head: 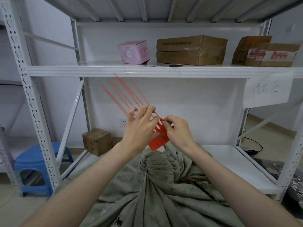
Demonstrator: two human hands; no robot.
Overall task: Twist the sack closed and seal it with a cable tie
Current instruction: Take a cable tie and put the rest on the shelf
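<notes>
A joined strip of red plastic cable ties (pixel 158 142) is held mid-view, its thin tails fanning toward 11 o'clock. The left hand (pixel 141 126) grips the strip, fingers splayed and curled over the tails, thumb beneath. The right hand (pixel 177 130), at 3 o'clock of it, pinches the head end of the strip. At 6 o'clock below both hands lies the grey-green cloth sack (pixel 157 185), its mouth gathered in folds, on a white metal shelf (pixel 229 161).
</notes>
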